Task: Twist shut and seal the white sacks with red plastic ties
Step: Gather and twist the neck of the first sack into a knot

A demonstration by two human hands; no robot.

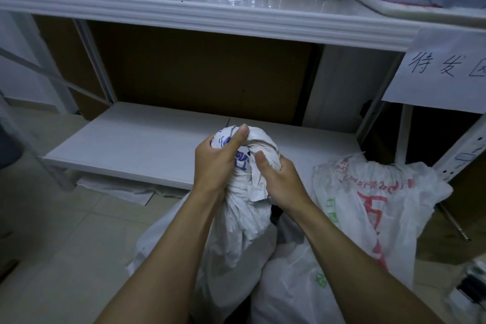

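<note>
A white woven sack (236, 234) with blue print stands on the floor in front of me, its neck bunched and twisted upward. My left hand (215, 163) grips the left side of the gathered neck, thumb up against the folded top. My right hand (278, 179) grips the right side of the neck just below the bunched top. A second white sack (376, 205) with red and green print stands to the right, its mouth gathered. No red tie shows in the frame.
A low white shelf board (147, 144) lies just behind the sack, with a higher shelf (210, 13) holding wrapped cartons above. A paper sign (441, 68) hangs at the right. More white bags (294, 281) lie near my forearms on the tiled floor.
</note>
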